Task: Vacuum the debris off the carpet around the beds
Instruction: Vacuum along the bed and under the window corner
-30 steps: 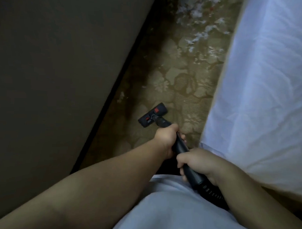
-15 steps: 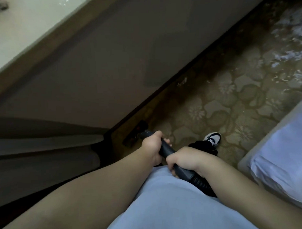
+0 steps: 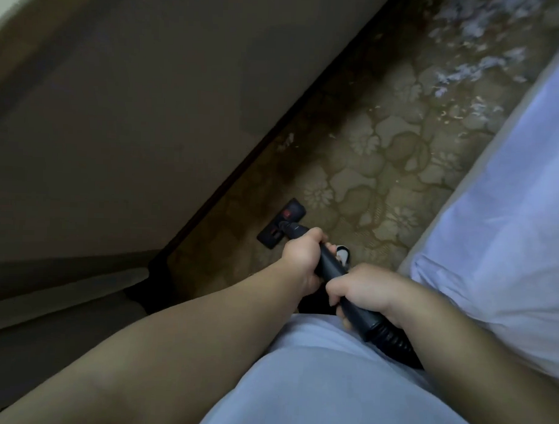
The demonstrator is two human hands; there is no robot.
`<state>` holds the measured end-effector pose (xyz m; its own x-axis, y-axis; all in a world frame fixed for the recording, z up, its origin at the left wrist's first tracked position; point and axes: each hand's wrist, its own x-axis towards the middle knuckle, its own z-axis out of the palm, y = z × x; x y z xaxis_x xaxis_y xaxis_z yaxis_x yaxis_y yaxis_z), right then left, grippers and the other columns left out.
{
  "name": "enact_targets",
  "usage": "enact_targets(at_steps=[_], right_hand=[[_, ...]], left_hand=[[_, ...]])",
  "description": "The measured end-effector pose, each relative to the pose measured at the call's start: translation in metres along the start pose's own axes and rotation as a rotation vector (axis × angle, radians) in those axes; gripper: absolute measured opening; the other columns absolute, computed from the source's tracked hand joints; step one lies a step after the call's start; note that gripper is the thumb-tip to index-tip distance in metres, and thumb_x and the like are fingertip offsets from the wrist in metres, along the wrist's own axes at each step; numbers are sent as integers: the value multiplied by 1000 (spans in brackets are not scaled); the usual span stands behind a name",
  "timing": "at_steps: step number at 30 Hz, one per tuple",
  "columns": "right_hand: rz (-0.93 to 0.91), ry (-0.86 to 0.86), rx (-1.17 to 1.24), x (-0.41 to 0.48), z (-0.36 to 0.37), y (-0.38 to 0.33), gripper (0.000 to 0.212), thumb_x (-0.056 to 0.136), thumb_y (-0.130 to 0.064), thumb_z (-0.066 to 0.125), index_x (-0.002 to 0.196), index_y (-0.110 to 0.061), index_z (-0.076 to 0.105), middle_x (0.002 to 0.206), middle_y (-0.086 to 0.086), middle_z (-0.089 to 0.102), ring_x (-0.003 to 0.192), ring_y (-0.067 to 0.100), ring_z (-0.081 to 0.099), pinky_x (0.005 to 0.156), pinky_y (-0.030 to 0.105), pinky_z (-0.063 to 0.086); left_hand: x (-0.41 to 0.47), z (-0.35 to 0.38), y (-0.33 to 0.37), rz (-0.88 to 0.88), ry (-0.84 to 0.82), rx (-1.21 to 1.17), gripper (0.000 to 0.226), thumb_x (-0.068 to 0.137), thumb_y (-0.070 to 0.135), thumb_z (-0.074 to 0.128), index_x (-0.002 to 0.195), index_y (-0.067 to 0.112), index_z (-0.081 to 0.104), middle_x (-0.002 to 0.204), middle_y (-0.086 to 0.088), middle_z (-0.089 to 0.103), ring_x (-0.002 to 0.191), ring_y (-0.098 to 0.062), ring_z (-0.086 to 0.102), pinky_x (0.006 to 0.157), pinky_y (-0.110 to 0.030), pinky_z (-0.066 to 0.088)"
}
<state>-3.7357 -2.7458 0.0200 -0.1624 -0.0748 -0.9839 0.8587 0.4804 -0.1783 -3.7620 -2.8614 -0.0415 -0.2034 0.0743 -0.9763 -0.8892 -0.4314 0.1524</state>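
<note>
Fingers of the right hand curl tight round the wand just above the ribbed hose. The left hand wraps the same tube further down, thumb side toward the head. Neither hand is spread; both are closed full round the tube. The split grip looks chosen for control: the rear hand pushes and the front hand steers.

The head lies flat on the carpet, close to the dark skirting at the foot of the wall, angled roughly along it. That placement seems meant to work the edge strip first.

The debris is a drift of pale scraps well ahead of the head, at the far end of the aisle near the bed. One small scrap sits against the skirting, nearer. By my reading most of the mess is not yet reached.

A shoe shows just past the wand, between the hands. The bed's white sheet bounds the aisle on the right, so the wand has little room to swing sideways. A pale shirt fills the bottom of the view.
</note>
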Motion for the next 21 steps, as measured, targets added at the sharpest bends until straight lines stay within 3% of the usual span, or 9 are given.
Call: enact_targets(at_steps=[4, 11, 15, 18, 21], right_hand=[[6, 64, 193, -11, -70, 27, 18, 83, -6, 67, 97, 5, 66, 71, 18, 68, 56, 31, 65, 51, 31, 53], [-39, 174, 541, -23, -147, 76, 19, 82, -5, 68, 98, 4, 67, 72, 19, 70, 56, 30, 66, 54, 32, 55], [-55, 244, 699, -24, -166, 86, 10, 82, -4, 67, 91, 1, 68, 69, 19, 67, 55, 29, 64, 53, 30, 53], [-38, 279, 732, -20, -174, 78, 30, 76, -7, 70, 105, 3, 66, 70, 19, 71, 59, 31, 69, 59, 35, 57], [-34, 262, 712, -17, -182, 55, 19, 78, -6, 69, 96, 0, 66, 67, 17, 70, 58, 30, 68, 57, 33, 55]], left_hand=[[10, 86, -10, -19, -105, 173, 7, 89, 10, 56, 84, 6, 53, 62, -6, 54, 54, -21, 52, 61, -31, 51], [21, 203, -29, -14, -197, 548, 11, 93, 15, 56, 88, 6, 54, 61, -7, 57, 53, -22, 54, 59, -30, 52], [26, 242, -33, -11, -259, 686, 10, 94, 13, 55, 88, 6, 52, 61, -9, 56, 55, -23, 51, 63, -32, 50], [31, 260, -25, -33, -271, 748, 8, 96, 14, 54, 92, 8, 51, 62, -8, 55, 55, -22, 50, 61, -31, 51], [38, 266, -2, -70, -291, 741, 12, 97, 15, 53, 88, 8, 51, 61, -8, 53, 54, -22, 48, 57, -30, 50]])
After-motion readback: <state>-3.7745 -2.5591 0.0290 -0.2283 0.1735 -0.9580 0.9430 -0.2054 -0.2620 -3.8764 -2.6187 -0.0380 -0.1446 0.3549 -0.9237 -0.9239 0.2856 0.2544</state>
